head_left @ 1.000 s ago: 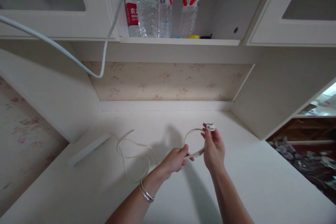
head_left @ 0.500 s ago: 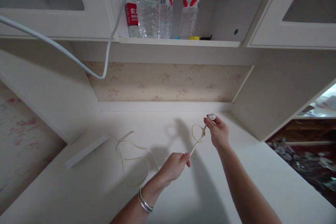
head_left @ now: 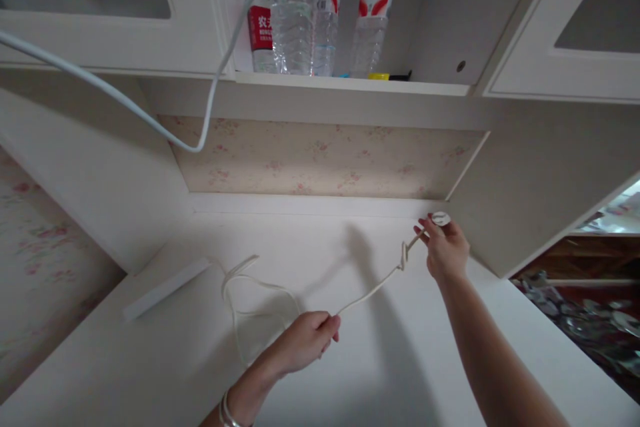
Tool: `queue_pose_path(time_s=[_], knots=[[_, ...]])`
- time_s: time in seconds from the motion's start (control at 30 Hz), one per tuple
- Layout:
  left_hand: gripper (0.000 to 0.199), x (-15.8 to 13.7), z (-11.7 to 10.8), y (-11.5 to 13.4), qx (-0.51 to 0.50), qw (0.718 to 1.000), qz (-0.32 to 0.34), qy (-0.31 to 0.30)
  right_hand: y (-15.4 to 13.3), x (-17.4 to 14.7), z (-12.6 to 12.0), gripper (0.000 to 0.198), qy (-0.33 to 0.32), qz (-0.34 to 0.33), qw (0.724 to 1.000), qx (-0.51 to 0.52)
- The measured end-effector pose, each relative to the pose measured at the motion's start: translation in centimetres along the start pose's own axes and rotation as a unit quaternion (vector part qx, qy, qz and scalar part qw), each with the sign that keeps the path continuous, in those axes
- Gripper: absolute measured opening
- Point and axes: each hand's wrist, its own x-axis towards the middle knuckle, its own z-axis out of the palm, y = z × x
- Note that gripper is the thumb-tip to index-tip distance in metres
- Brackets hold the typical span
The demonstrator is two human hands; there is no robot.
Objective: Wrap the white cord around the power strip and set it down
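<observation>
A thin cream-white power cord [head_left: 369,293] stretches between my two hands, with a small loop or knot near its right end. My left hand [head_left: 313,339], with bangles at the wrist, is closed in a pinch on the cord. Higher up and to the right, my right hand [head_left: 447,250] grips the cord's end at a round white piece [head_left: 441,218] that looks like a plug. Loose coils of the cord [head_left: 260,283] lie on the white desktop [head_left: 345,373]. They run toward a long white bar [head_left: 167,288] on the left.
Overhead, an open cabinet shelf [head_left: 350,82] holds several clear plastic bottles [head_left: 295,27]. A thicker white cable [head_left: 115,99] hangs across the upper left, close to the camera. White side panels [head_left: 545,167] flank the desktop. Glassy clutter [head_left: 580,313] shows at the right.
My hands have moved apart, the right one up and right, the left one down and left. The cord between them is longer, and its open loop has drawn in smaller.
</observation>
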Motion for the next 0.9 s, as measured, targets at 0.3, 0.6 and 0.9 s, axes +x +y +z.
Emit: queue_pose_path(time_s=[0.3,0.6,0.9], knots=[[0.043,1.6,-3.9,-0.1,-0.225,0.943,0.027,0.243,-1.6,-4.8,-1.6,0.031,-0.183,0.085,0.978,-0.056],[0.046,4.2,-2.7,4.4,-0.129,0.967,0.100,0.193,-3.9,-12.9,3.4,0.035,-0.379,0.192,0.894,-0.143],[0.016,2.8,0.4,4.6,0.160,0.952,0.182,0.187,-2.8,-14.7,5.7,0.038,-0.280,0.143,0.936,-0.155]])
